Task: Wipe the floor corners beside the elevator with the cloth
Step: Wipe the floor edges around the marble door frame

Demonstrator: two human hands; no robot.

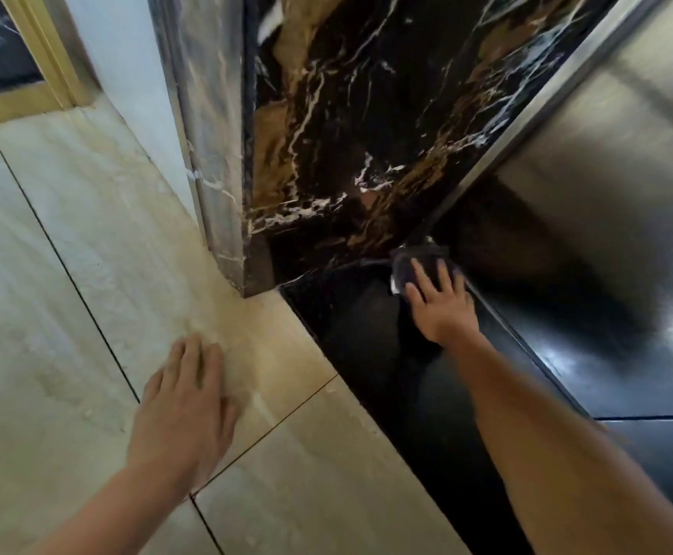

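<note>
Beige floor tiles (66, 274) are bordered by a black polished strip (366, 354); black gold-veined marble wall (346, 114) is met by a brushed steel door (607, 174).

No legible text or signs anywhere.

My right hand (441, 304) presses flat on a dark cloth (421, 264), fingers spread, in the corner where the black marble wall (350, 126) meets the steel elevator door (615, 186). The cloth lies on the black floor strip (366, 346). My left hand (184, 410) rests palm down on the beige floor tiles (46, 314), well apart from the cloth.
</note>
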